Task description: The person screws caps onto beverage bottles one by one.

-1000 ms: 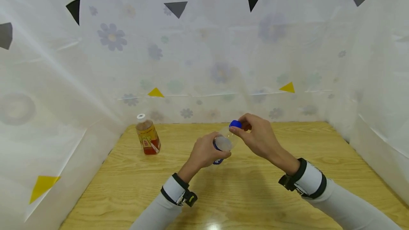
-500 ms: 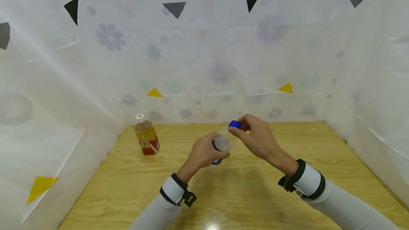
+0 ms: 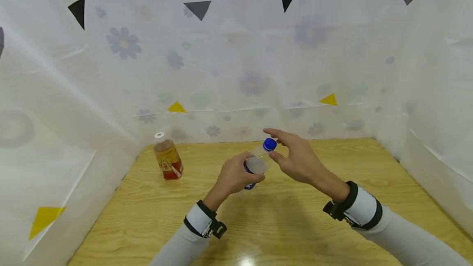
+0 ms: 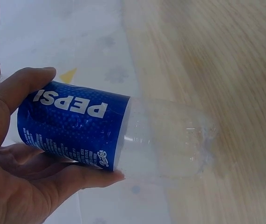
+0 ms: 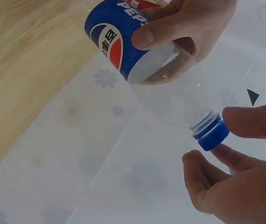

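A clear plastic Pepsi bottle (image 4: 170, 140) with a blue label is held tilted above the table, its neck up and to the right in the head view. My left hand (image 3: 235, 172) grips it round the label, thumb on one side and fingers on the other. On the bottle's neck sits a blue cap (image 5: 213, 134). Close by the cap, my right hand (image 3: 301, 157) has its fingers spread, with the index finger raised off it and the thumb right at the cap's edge. No liquid shows inside the bottle.
A bottle of reddish-brown drink (image 3: 168, 160) with a white cap stands at the back left of the wooden table (image 3: 148, 216). Pale flowered sheeting (image 3: 221, 69) with black, grey and yellow triangles walls the back and both sides.
My right hand has loosened its pinch on the blue cap, and its fingers have spread away from it. My left hand keeps its grip on the bottle.
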The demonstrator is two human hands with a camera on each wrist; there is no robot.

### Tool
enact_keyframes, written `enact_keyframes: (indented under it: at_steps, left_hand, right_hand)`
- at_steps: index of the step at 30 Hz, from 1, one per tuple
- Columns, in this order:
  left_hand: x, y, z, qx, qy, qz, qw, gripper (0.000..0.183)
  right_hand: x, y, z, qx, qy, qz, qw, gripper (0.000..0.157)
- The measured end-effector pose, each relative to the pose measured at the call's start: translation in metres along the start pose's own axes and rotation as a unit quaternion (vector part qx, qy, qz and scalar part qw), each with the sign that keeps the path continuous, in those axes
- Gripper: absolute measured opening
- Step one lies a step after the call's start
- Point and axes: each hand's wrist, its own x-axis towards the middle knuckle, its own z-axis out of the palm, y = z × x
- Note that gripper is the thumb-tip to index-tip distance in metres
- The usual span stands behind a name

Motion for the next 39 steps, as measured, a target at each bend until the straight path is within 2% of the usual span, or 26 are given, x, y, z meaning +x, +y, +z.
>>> enact_keyframes:
  at_steps: [3,12,26,39]
  left_hand:
    - [0.0002,-0.0002,-0.0002,0.003,0.001,-0.004,1.0,0.057]
    - [0.0002,0.0005,0.0003,-0.003,0.001,-0.005,1.0,0.058]
    - [-0.0002,-0.0011,0.0009,-0.001,0.0,-0.003,1.0,0.056]
    - [-0.0002,-0.0028,-0.0001,-0.009,0.003,-0.008,0.9999,0.058]
  right_hand:
    - [-0.0002,0.0002,-0.0006,0.004,0.001,-0.009,1.0,0.049]
    - [0.001,0.0007,-0.0013,0.024,-0.002,0.009,1.0,0.041]
    - [-0.0009,0.002,0.0012,0.007,0.012,0.003,1.0,0.036]
    - [0.0054,0.0061,0.0057,0.033,0.05,0.027,0.998,0.021]
